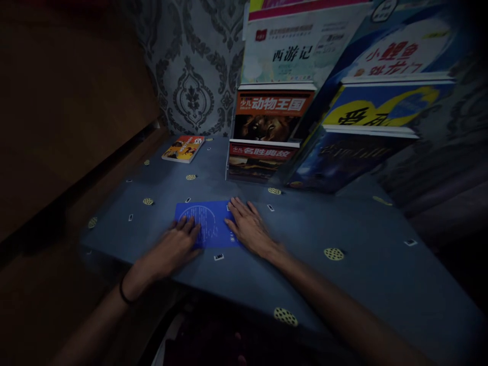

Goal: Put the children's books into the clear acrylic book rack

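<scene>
A blue sheet (217, 229) with white print and a white circle outline lies flat on the table; whether it is a card, a cover or a thin booklet I cannot tell. My left hand (179, 239) rests flat on its left part, fingers stretched out, a dark band round the wrist. On its right edge lies my right hand (247, 223), palm down with the fingers extended. Both hands cover parts of the print. Neither hand grips anything.
A small orange book (183, 149) lies at the far left of the blue patterned tablecloth (297, 239). Upright at the back stand several books in tiers, among them a lion-covered book (267, 119) and a dark blue book (343, 157). A wooden panel (68, 101) borders the left side.
</scene>
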Available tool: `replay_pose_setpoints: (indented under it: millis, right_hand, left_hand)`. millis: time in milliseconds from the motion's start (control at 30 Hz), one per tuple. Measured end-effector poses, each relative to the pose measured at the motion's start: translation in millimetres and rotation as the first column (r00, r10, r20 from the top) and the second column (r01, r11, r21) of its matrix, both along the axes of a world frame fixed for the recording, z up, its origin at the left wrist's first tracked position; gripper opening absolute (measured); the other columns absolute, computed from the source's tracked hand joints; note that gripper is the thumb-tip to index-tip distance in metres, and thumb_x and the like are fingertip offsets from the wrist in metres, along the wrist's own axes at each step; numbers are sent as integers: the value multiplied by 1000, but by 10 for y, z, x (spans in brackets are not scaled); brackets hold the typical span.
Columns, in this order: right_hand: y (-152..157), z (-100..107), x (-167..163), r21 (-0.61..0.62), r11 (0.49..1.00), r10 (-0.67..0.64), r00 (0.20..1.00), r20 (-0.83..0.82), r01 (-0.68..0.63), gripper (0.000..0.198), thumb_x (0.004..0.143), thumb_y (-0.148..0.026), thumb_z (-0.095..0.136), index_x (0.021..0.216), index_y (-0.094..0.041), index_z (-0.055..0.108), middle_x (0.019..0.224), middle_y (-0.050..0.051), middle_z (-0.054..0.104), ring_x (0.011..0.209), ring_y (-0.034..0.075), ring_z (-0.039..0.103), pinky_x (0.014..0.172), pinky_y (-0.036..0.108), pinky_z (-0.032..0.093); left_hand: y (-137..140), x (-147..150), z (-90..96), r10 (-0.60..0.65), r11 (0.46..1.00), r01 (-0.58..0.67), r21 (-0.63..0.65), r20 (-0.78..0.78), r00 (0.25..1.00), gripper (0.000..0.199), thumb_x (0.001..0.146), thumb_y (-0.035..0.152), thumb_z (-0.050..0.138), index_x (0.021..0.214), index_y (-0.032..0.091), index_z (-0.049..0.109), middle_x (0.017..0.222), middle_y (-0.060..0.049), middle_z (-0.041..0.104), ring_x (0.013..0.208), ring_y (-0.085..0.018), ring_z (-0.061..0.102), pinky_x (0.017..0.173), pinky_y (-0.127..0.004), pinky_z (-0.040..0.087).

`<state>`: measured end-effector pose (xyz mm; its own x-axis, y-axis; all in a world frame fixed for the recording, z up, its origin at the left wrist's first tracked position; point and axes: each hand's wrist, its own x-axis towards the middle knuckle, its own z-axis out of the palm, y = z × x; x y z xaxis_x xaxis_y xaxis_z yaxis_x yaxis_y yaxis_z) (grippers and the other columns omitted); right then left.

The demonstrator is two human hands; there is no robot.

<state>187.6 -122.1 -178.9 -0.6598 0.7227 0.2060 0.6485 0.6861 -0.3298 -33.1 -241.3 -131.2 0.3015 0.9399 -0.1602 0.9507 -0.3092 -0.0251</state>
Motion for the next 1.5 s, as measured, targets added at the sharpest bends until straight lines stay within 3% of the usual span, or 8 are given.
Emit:
replay_pose_setpoints:
  millis: [267, 467, 800, 967, 1133, 1200, 1300, 1500]
  right_hand:
    - [-70, 78, 148, -117, 993, 6, 982, -186, -28, 45, 102, -37, 35, 133, -17, 61, 143, 14, 58, 140, 26, 46, 117, 55, 32]
    - [-77, 100, 357, -187, 978, 38, 961, -274, -92, 43, 101, -44, 43, 126, -16, 66, 140, 14, 61, 138, 28, 49, 116, 55, 35]
    - [-228, 142, 459, -153, 972, 129, 951, -282, -177, 47, 93, -51, 58, 133, -26, 60, 144, 9, 58, 141, 29, 44, 115, 58, 36]
    - [-352, 362, 559, -30, 995, 70, 879, -472, -95, 52, 96, -49, 52, 143, -27, 48, 149, 9, 52, 138, 28, 47, 113, 56, 39]
    - [-464, 689, 641, 120, 962, -87, 688, -721, 247, 47, 100, -36, 44, 147, -27, 40, 144, 10, 54, 135, 28, 49, 111, 56, 43]
    - [-497, 728, 641, 154, 948, -82, 681, -728, 279, 44, 100, -33, 43, 144, -28, 43, 141, 10, 55, 134, 28, 51, 111, 56, 43]
    - [-536, 644, 589, 148, 970, -47, 747, -663, 192, 36, 101, -31, 41, 135, -27, 54, 135, 9, 61, 128, 27, 56, 109, 56, 45]
    - [-615, 269, 159, -63, 979, 159, 916, -369, -195, 48, 103, -35, 36, 150, -25, 40, 149, 11, 52, 138, 26, 48, 113, 53, 42]
  left_hand:
    - [-7, -41, 158, -73, 990, 65, -128, -58, 996, 62, 92, 8, 38, 153, 13, 27, 158, -23, 31, 145, -37, 35, 108, -53, 43]
    - [-13, -155, 190, -88, 972, 84, -220, -7, 996, 78, 85, 26, 61, 154, 15, 25, 161, -21, 26, 148, -38, 29, 115, -48, 37]
    - [-22, 4, 189, -96, 988, 80, -133, -125, 987, 66, 88, 3, 39, 152, 15, 28, 154, -23, 39, 137, -36, 48, 100, -48, 51]
    - [-22, -148, 608, -3, 1000, -1, 12, 275, 962, 36, 98, 21, 38, 128, 22, 58, 106, -6, 73, 91, -19, 70, 82, -32, 55]
    - [233, -323, 1041, 150, 983, -182, -37, 738, 658, 37, 91, 45, 55, 116, 19, 62, 103, -4, 71, 87, -18, 67, 73, -26, 54]
    - [372, -336, 926, 226, 972, -103, -209, 740, 633, 38, 89, 44, 56, 115, 17, 62, 105, -5, 71, 86, -17, 67, 74, -27, 55]
    - [500, -289, 562, 255, 941, -64, -331, 572, 780, 34, 92, 37, 53, 117, 16, 61, 105, -8, 71, 90, -20, 67, 81, -33, 55]
    - [282, 6, 108, 25, 985, -72, 160, 276, 961, 34, 97, 35, 50, 127, 21, 54, 126, -11, 61, 116, -28, 58, 98, -47, 49]
